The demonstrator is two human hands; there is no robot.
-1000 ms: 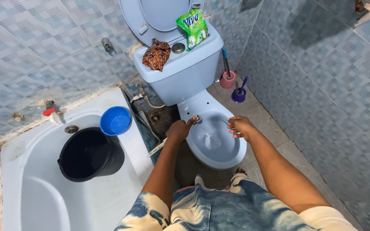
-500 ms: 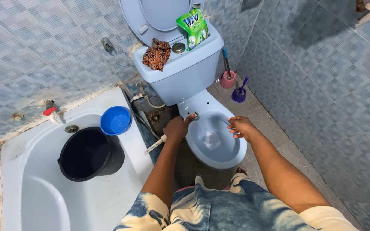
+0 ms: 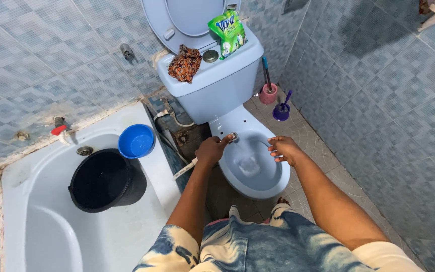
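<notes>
Head view, looking down over our own arms at a pale blue toilet bowl (image 3: 258, 181) with its seat lid raised. Our left hand (image 3: 212, 150) is closed around a white-handled brush (image 3: 187, 168); the handle sticks out behind the wrist, and the bristle head sits at the fingertips, touching the back left rim of the bowl. Our right hand (image 3: 284, 149) holds nothing; its fingers are loosely spread and rest on the right rim of the bowl, well apart from the left hand.

On the cistern (image 3: 217, 83) we see a brown patterned cloth (image 3: 185, 63) lying left of a green sachet (image 3: 227, 32) that leans against the lid. On the floor right of the cistern stand a pink brush holder (image 3: 268, 93) and a purple one (image 3: 281, 112), near each other.

To our left is a white bathtub (image 3: 41, 226). A black bucket (image 3: 106, 179) stands in it, and a blue bowl (image 3: 136, 141) touches the bucket's upper edge. Our knees in bleached denim fill the bottom edge.
</notes>
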